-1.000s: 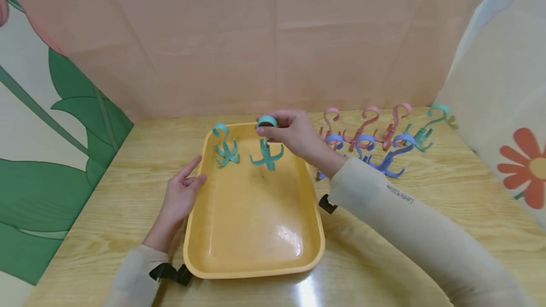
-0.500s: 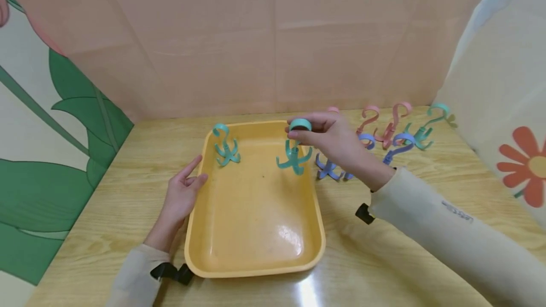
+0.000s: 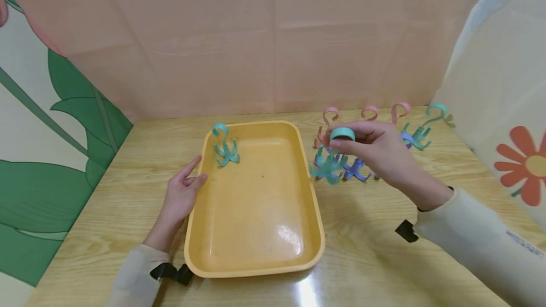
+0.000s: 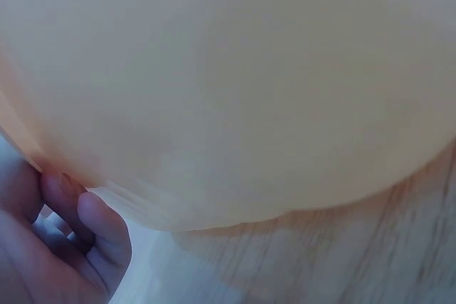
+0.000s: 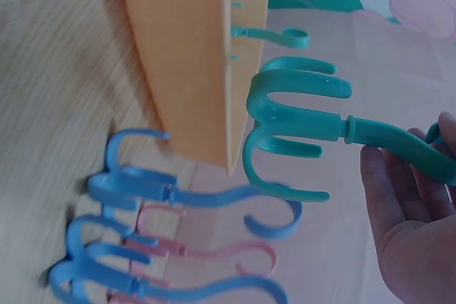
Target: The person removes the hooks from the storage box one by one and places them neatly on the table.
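My right hand (image 3: pixel 384 150) pinches a teal four-prong swivel hook (image 3: pixel 327 167) by its curved top, with the prongs hanging downward. In the right wrist view the same teal hook (image 5: pixel 299 122) is seen sideways, its curl partly hidden by the fingers. It is held beyond the right wall of a yellow tray (image 3: pixel 317 221), overlapping blue hooks behind. At the tray's left rim my left hand (image 3: pixel 181 200) grips the edge, thumb over the rim and curled fingers (image 4: pixel 107 226) against the outer wall. Another teal hook (image 3: pixel 227 148) stands inside the tray's far left corner.
Right of the tray stand several hooks on the wooden table (image 3: pixel 362 259): blue ones (image 3: pixel 356 170) in front, pink ones (image 3: pixel 329 116) behind, a teal one (image 3: pixel 420 134) at the far right. A pink covering (image 3: pixel 204 51) hangs behind the table.
My right hand has carried the teal hook rightward, from above the tray to past its right rim, over the blue hooks. The left hand and tray have stayed about where they were.
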